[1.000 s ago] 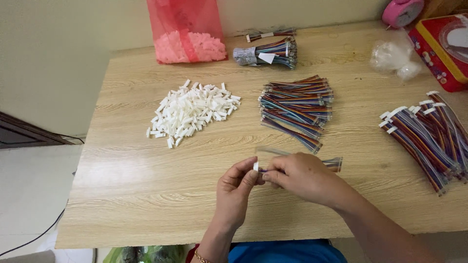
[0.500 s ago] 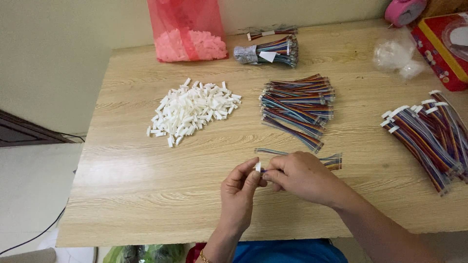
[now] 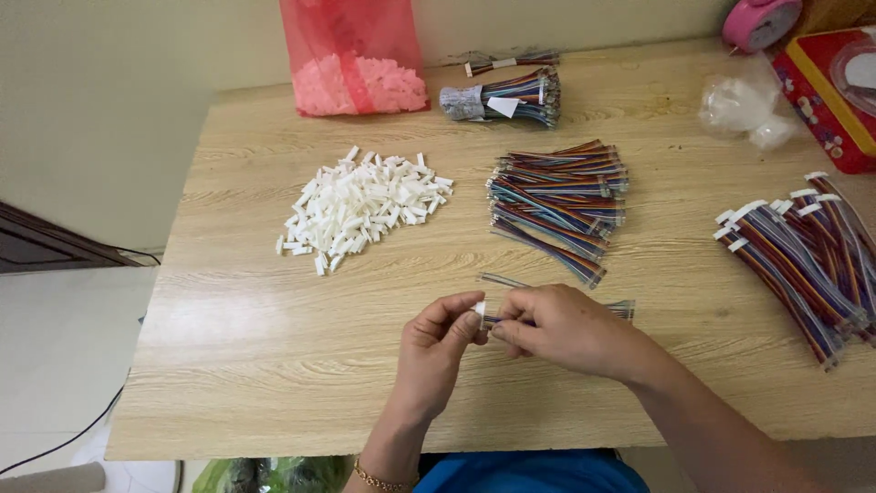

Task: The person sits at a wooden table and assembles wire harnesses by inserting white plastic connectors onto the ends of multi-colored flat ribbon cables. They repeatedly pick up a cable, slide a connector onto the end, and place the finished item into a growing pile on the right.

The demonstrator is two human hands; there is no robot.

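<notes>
Right at the near edge of the wooden table (image 3: 228,365), both hands meet over a small white plastic connector (image 3: 480,309). That connector sits just in front of the stack of loose multicoloured ribbon wires (image 3: 558,196), toward the person, and well apart from it. The left hand (image 3: 436,351) pinches the connector between thumb and fingertips, clenched on it. The right hand (image 3: 566,327) is curled shut around a short multicoloured wire strip (image 3: 620,310), whose far end pokes out past the knuckles while its near end meets the connector; whether the wire is already seated in it cannot be told. One more thin wire strip (image 3: 500,280) lies flat on the table just beyond the connector, between it and the stack. Left of the stack and beyond the connector lies a heap of white plastic connectors (image 3: 360,205), spread loosely. Farther back from the connector, against the wall, stands a pink bag (image 3: 351,55) holding more small pieces, and beside it a taped bundle of coloured wires (image 3: 502,96). Well to the right of the connector rests a fanned pile of wires with white connectors fitted (image 3: 803,256). Beyond that pile lie a crumpled clear plastic bag (image 3: 744,105), a red box (image 3: 835,100) and a pink round object (image 3: 762,20) at the far right corner.
</notes>
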